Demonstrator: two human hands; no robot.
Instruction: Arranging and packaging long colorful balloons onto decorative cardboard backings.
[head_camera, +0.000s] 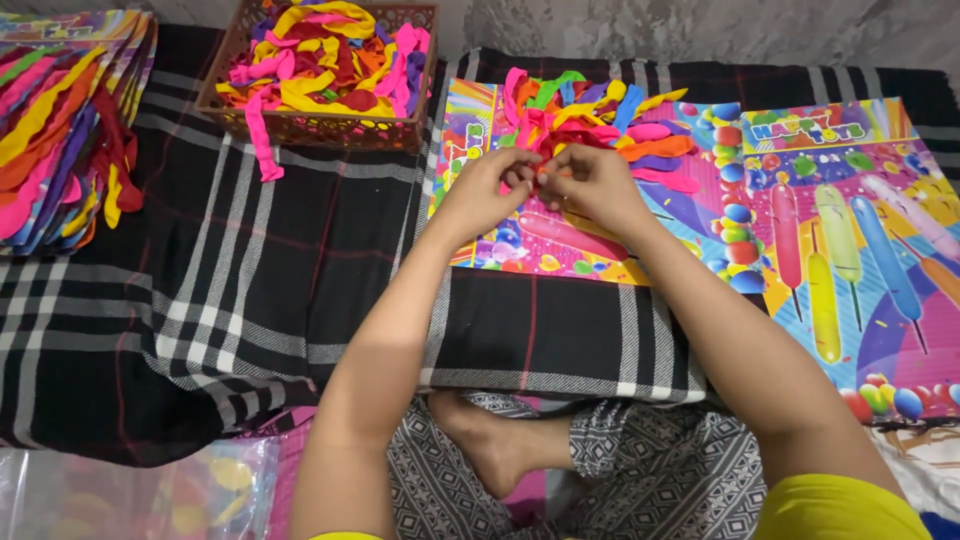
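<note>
Above your crossed legs (560, 460), both hands pinch a balloon: left hand (487, 185), right hand (590, 180). Seat its neck squarely on the printed card (560, 250).

A black plaid blanket (300, 260) carries it all. At eleven o'clock sits a brown basket (310, 128) of balloons, at nine a stack of filled cards (60, 120). Two colourful printed cards lie flat: one (560, 250) at twelve, another (860, 230) at three.
</note>
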